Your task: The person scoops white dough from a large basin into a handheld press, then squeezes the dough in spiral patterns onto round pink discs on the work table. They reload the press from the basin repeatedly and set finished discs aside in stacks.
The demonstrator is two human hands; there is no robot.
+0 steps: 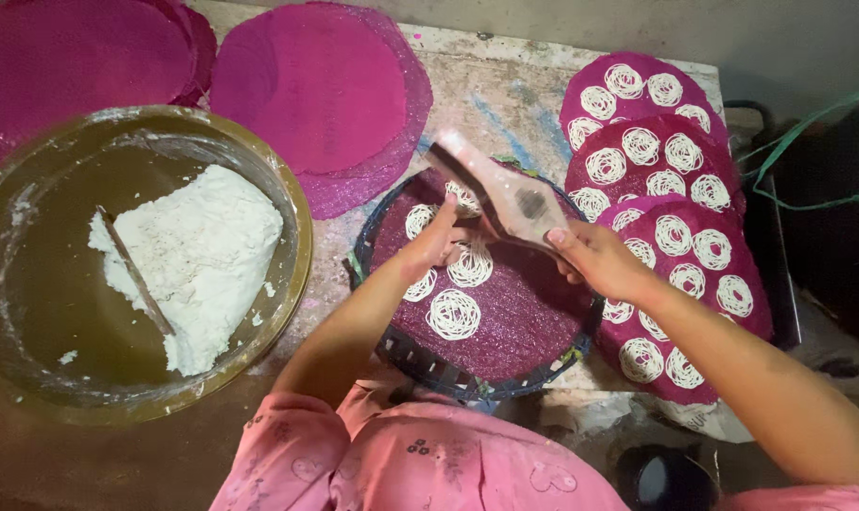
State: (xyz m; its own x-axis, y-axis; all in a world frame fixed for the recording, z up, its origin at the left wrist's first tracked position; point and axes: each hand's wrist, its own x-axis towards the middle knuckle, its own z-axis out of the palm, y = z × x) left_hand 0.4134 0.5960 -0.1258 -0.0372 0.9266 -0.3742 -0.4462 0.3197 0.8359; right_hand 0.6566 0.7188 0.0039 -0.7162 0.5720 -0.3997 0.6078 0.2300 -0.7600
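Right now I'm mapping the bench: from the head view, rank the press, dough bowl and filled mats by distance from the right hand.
1. Press, in the right hand.
2. Filled mats, just behind it.
3. Dough bowl, far left.

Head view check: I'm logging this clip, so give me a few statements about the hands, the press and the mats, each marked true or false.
1. Both the left hand and the right hand grip the press. True.
2. The bowl holds white dough. True.
3. The round mat under the press is green. False: it is magenta.
4. The stacked mats on the right are bare. False: they carry white noodle coils.
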